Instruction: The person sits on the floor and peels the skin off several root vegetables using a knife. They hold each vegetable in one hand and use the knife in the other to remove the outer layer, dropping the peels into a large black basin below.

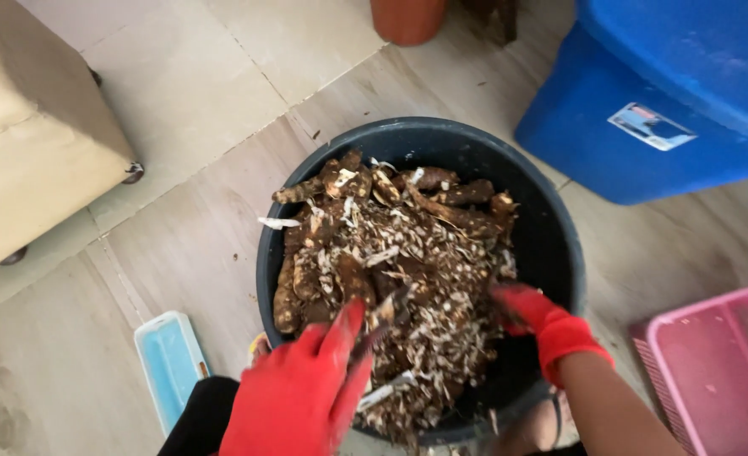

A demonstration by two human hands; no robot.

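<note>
A dark round tub (560,245) on the tiled floor is heaped with brown cassava roots (454,211) and white-and-brown peelings (424,295). Both my hands wear red gloves. My left hand (306,388) hovers over the near rim, closed around a thin dark tool that looks like a knife (386,317), its tip pointing into the heap. My right hand (538,325) reaches into the right side of the pile, fingers buried among the peelings; what it holds is hidden.
A blue plastic bin (644,101) stands at the upper right. A pink crate (720,371) sits at the lower right. A light blue tray (169,363) lies on the floor at lower left. A beige cabinet (27,135) stands at the left; a terracotta pot (408,17) is at the top.
</note>
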